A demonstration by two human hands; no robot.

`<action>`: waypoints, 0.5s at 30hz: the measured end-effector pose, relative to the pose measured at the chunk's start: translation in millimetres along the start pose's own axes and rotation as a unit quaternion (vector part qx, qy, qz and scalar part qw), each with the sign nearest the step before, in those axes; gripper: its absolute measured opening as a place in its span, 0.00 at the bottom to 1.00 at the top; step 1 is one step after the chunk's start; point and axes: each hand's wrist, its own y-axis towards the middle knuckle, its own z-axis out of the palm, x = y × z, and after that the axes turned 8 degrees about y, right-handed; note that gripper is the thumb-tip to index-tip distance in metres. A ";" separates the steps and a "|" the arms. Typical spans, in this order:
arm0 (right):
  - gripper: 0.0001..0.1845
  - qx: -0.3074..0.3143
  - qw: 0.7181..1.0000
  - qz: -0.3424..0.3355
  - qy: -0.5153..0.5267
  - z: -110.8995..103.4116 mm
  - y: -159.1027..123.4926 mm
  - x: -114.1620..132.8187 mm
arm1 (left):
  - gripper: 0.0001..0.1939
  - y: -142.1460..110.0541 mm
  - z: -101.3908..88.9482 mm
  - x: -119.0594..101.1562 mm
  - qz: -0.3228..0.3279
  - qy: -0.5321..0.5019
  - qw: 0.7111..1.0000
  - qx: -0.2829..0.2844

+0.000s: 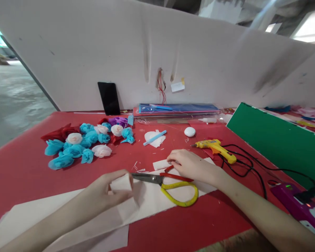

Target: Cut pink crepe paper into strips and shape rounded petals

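Note:
My left hand (118, 190) is closed around a folded piece of pale pink paper (120, 183), its thumb and fingers wrapped about the fold. Beneath it, long pale paper sheets (152, 203) lie across the table. A pair of scissors (153, 179) rests on the sheets between my hands, blades toward the left hand, with one yellow-wrapped loop and one red handle. Beyond the red handle, my right hand (185, 162) has its fingers bent down and pressed together at a small pale paper strip (160, 165). The fingertips' undersides are hidden.
Blue, white and red fabric-like flowers (86, 143) cluster at left. A light-blue stick (154, 138) lies on a pale scrap, near a white oval piece (189, 132). A yellow glue gun (216, 148) trails a black cord to a purple power strip (296, 203). A phone (109, 98) leans against the panel.

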 end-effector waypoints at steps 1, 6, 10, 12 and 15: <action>0.13 0.000 1.000 0.004 0.000 -1.0 -0.2 -1.0 | 0.06 10.7 -6.2 -5.0 0.018 -0.002 1.000 0.013; 0.13 0.012 1.000 0.011 -0.001 -4.5 -1.2 -3.3 | 0.14 23.5 -13.6 -4.3 0.107 0.136 0.975 -0.143; 0.12 0.023 1.000 0.007 -0.007 -3.5 -0.2 -0.8 | 0.13 21.9 -1.3 -20.7 0.185 0.187 0.955 -0.135; 0.12 0.026 1.000 0.004 -0.014 -4.1 -0.4 2.1 | 0.12 27.4 6.6 -36.0 0.198 0.205 0.955 -0.082; 0.11 0.031 0.999 0.005 -0.030 -7.4 -2.8 6.8 | 0.15 40.9 15.2 -52.1 0.179 0.238 0.954 -0.015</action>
